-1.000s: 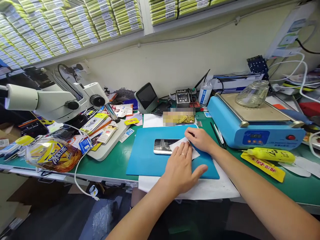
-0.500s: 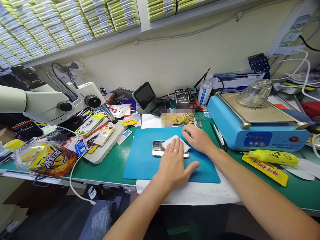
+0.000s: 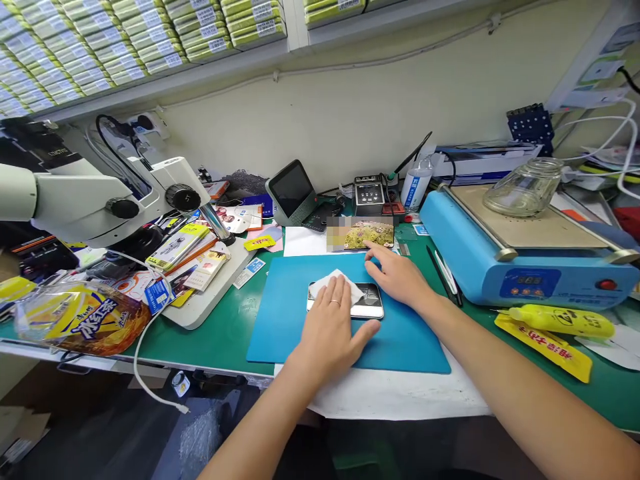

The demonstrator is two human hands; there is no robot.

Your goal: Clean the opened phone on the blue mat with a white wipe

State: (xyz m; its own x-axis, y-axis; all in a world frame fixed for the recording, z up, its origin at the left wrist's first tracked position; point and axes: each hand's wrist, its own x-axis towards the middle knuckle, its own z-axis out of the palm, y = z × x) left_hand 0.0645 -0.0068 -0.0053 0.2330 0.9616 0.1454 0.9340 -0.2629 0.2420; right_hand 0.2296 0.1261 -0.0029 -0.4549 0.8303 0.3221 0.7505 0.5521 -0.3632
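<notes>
A phone (image 3: 369,311) with a white lower edge and a dark, reflective face lies on the blue mat (image 3: 280,333). My left hand (image 3: 327,320), with a ring on one finger, rests flat over a white wipe (image 3: 350,288), pressing it on the phone's left part. The thumb sticks out to the right. My right hand (image 3: 397,275) is just beyond the phone's right end, its index finger stretched toward a lit screen (image 3: 367,235) behind the mat. Whether the fingertip touches that screen I cannot tell. No object shows in this hand.
On the left stand a microscope (image 3: 100,200) and a bottle of brown drink (image 3: 95,320). A blue heating machine (image 3: 470,260) with a glass jar (image 3: 525,190) on top fills the right side. Black tweezers (image 3: 443,273) and a yellow tube (image 3: 563,320) lie near it.
My left hand has slid the wipe leftward across the phone, baring its right part. My right index finger has straightened away from me. The view has shifted slightly.
</notes>
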